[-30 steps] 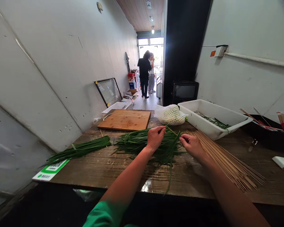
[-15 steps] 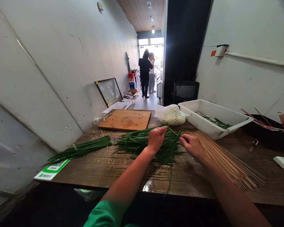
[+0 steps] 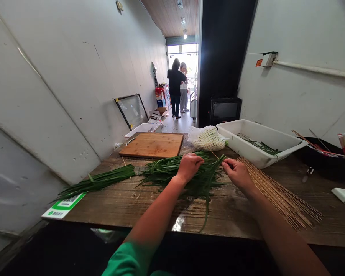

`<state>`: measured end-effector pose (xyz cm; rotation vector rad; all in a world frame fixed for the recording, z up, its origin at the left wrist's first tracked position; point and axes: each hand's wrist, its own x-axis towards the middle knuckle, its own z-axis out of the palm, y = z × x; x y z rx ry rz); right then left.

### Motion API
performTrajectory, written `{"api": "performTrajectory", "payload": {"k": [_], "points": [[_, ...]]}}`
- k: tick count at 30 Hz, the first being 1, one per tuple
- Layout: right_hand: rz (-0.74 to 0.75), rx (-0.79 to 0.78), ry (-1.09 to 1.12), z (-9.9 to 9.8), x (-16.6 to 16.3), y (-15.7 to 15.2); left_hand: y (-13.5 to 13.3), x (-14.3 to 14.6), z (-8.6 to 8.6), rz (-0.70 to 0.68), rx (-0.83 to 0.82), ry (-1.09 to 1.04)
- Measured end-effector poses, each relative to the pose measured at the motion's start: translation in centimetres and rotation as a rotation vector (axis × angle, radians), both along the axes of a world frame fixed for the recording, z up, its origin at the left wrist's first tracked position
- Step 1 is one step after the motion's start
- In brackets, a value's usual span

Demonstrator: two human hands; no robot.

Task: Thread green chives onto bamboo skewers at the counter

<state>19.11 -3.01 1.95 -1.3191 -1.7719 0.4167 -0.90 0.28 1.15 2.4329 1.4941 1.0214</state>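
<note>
A loose pile of green chive leaves [image 3: 163,172] lies in the middle of the wooden table [image 3: 126,203]. My left hand [image 3: 188,166] rests closed on the pile, fingers curled round some leaves. My right hand [image 3: 237,172] is pinched shut on a thin bamboo skewer whose tip points up and left across the leaves. A fan of bamboo skewers [image 3: 278,193] lies just right of that hand. A second, tidier bunch of chives [image 3: 99,182] lies at the left.
A wooden cutting board [image 3: 153,145] and a white net bag [image 3: 207,139] sit behind the pile. A white tub [image 3: 260,143] with a few leaves stands at the back right, a dark bowl [image 3: 327,157] beyond it. Two people [image 3: 178,86] stand in the far doorway.
My right hand has lifted slightly and moved up with the skewer. My left hand has shifted a little on the chive pile.
</note>
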Motion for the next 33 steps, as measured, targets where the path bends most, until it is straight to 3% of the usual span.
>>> {"api": "performTrajectory", "payload": {"k": [5, 10, 19, 23, 33], "points": [[0.016, 0.011, 0.002, -0.1, 0.0, 0.0, -0.1, 0.2, -0.5, 0.028, -0.068, 0.299], [0.030, 0.012, -0.017, -0.3, 0.0, 0.0, 0.0, 0.7, -1.1, 0.081, -0.103, 0.304], [0.026, 0.026, -0.040, -0.1, -0.1, -0.1, -0.2, 1.7, -0.7, 0.051, -0.068, 0.392], [0.040, 0.014, -0.036, -0.3, -0.1, 0.0, -0.3, 1.7, -0.7, 0.068, -0.110, 0.251], [0.043, -0.033, -0.039, -0.2, 0.0, 0.0, 0.5, 0.9, -0.3, 0.057, -0.251, -0.331]]}}
